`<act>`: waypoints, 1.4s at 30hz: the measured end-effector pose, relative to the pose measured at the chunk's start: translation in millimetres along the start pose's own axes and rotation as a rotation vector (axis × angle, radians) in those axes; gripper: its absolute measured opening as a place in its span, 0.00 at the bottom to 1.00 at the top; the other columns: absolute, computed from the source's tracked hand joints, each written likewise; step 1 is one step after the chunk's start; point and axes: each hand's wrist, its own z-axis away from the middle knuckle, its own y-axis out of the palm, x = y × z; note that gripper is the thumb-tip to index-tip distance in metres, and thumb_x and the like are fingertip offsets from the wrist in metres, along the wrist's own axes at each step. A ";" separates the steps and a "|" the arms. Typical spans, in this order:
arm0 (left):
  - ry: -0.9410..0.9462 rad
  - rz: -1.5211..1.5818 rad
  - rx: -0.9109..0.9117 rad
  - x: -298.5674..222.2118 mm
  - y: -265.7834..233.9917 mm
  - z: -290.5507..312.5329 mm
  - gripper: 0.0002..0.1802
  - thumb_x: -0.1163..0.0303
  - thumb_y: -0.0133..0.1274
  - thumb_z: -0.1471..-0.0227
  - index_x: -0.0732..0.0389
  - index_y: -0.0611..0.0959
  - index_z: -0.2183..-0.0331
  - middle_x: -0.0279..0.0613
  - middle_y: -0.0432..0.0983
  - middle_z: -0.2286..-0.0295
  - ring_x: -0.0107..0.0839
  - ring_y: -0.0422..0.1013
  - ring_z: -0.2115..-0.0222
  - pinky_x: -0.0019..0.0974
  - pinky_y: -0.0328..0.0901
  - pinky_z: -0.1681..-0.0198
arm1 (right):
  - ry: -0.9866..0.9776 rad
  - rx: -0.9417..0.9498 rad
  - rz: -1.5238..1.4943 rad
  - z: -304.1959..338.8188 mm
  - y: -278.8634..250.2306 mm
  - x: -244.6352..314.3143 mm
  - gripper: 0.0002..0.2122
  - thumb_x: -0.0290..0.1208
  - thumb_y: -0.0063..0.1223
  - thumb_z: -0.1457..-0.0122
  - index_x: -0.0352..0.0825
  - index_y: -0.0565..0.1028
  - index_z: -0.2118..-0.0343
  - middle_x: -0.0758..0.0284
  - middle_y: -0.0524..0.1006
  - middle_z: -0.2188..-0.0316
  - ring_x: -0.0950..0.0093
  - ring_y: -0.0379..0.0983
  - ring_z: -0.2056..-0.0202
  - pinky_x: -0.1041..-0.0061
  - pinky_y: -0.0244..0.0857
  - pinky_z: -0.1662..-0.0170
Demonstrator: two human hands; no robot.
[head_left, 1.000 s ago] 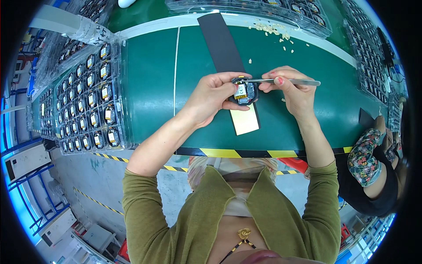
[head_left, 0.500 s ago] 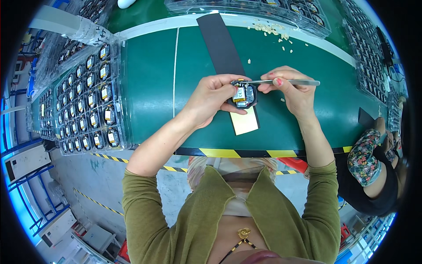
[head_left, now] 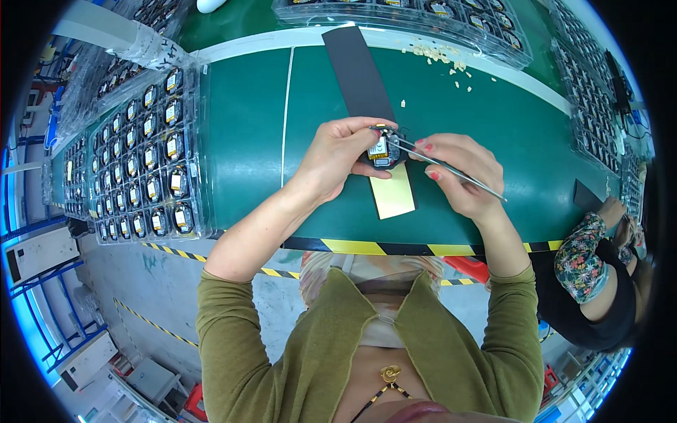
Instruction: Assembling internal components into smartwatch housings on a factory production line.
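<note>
Head view, clock read from the module as centre. Module (head_left: 379,151): round, black-edged, white-and-yellow cell on its face; gripped at mid-bench above the strip. Left hand (head_left: 333,156): closed on the module's 9 o'clock side, thumb over the face, fingers round the rim; pinching firmly, without visible gap. Right hand (head_left: 471,173): partly open, thumb and forefinger parted to either side of the tweezers (head_left: 446,167), holding loosely. Tweezers: slim, steel, slanting out toward 4 o'clock, tips at the module's upper right; cannot tell whether pressed together or pinching anything.

Changed since the earlier frames: tweezers swung down from near level, at 3 o'clock; right thumb and forefinger loosened from a tight pinch. Unchanged: left hand's hold on the module.

Also listed. Strip (head_left: 356,70): dark grey, running toward 11 o'clock; yellow paper (head_left: 392,196) at its near end, 6 o'clock. Chips (head_left: 430,53): small, cream, scattered at 1 o'clock. Tray (head_left: 201,155): clear, filled with similar modules, 9 o'clock. Striped tape (head_left: 352,246): yellow and black, bench edge, 6 o'clock. Co-worker's sleeve (head_left: 582,261): floral, 4 o'clock.
</note>
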 end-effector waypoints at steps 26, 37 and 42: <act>-0.112 0.125 0.132 -6.6 -2.3 3.4 0.17 0.76 0.37 0.51 0.74 0.71 0.60 0.54 0.73 0.69 0.40 0.74 0.70 0.35 0.74 0.73 | 0.385 -0.173 -0.672 9.4 0.4 -7.0 0.06 0.15 0.50 0.51 0.24 0.69 0.69 0.51 0.74 0.70 0.65 0.75 0.66 0.74 0.72 0.65; -0.158 0.045 0.102 -7.6 0.4 3.6 0.18 0.77 0.36 0.52 0.74 0.70 0.59 0.55 0.72 0.67 0.43 0.74 0.71 0.34 0.73 0.75 | 0.304 -0.078 -0.545 8.4 0.0 -10.4 0.05 0.14 0.48 0.50 0.25 0.66 0.70 0.52 0.73 0.70 0.66 0.74 0.66 0.75 0.72 0.65; -0.189 0.032 0.102 -5.4 -2.1 1.9 0.20 0.75 0.36 0.53 0.76 0.70 0.58 0.53 0.73 0.67 0.42 0.74 0.71 0.32 0.73 0.75 | 0.353 -0.064 -0.569 4.8 0.8 -12.3 0.06 0.15 0.46 0.48 0.29 0.62 0.71 0.48 0.72 0.68 0.66 0.75 0.68 0.75 0.71 0.66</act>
